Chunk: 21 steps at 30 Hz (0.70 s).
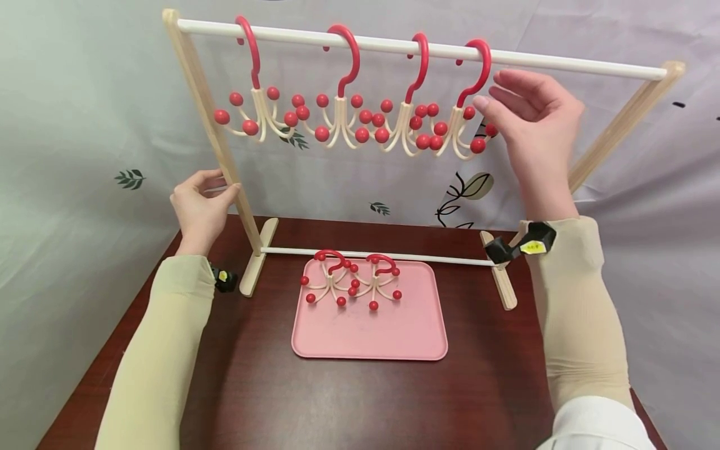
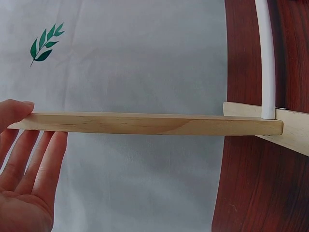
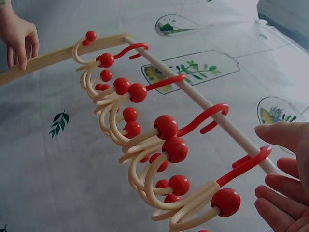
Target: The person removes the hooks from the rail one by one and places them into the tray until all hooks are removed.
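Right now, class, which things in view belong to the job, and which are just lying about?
In the job:
wooden rack
four hangers on it
pink tray
two hangers on it

Just around:
leaf-printed cloth
dark table
black wrist devices

Head view downward, wrist views nearer rack [image 1: 388, 45]

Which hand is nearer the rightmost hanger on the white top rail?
Right. The right hand is open close beside the rightmost hanger, on its right side; the left hand is far to its left and lower, pinching the left post.
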Tool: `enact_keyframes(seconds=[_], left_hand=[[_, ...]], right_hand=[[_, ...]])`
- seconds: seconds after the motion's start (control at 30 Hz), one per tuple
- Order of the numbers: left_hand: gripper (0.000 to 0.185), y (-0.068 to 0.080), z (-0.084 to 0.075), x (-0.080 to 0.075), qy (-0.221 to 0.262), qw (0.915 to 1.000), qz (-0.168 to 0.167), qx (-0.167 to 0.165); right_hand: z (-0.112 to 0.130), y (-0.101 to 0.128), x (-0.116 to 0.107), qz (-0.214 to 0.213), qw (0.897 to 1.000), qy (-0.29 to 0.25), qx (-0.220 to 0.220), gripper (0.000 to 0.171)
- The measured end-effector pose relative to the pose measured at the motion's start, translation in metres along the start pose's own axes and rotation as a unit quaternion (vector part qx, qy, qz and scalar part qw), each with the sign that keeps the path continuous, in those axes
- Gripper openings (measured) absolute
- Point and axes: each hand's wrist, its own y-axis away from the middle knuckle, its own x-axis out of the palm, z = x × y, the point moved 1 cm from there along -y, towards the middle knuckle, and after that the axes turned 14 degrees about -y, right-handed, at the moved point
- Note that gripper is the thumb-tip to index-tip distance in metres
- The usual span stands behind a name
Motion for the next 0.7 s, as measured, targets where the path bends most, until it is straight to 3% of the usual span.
enact_keyframes(seconds=[0.17, 0.5, 0.7], left_hand=[[0.037, 0.0, 0.0, 0.0, 0.003, 1.0, -0.001, -0.001], [0.037, 0.0, -0.002, 0.0, 0.001, 1.0, 0.001, 0.0], [0.037, 0.001, -0.003, -0.002, -0.001, 1.0, 0.003, -0.002]], right_hand=[[-0.002, -0.011, 0.005, -0.003, 0.999, 0.026, 0.021, 0.041], [-0.01, -0.021, 0.004, -0.002, 0.999, 0.046, 0.015, 0.032], [-0.016, -0.026, 0.002, -0.006, 1.0, 0.024, 0.011, 0.026]])
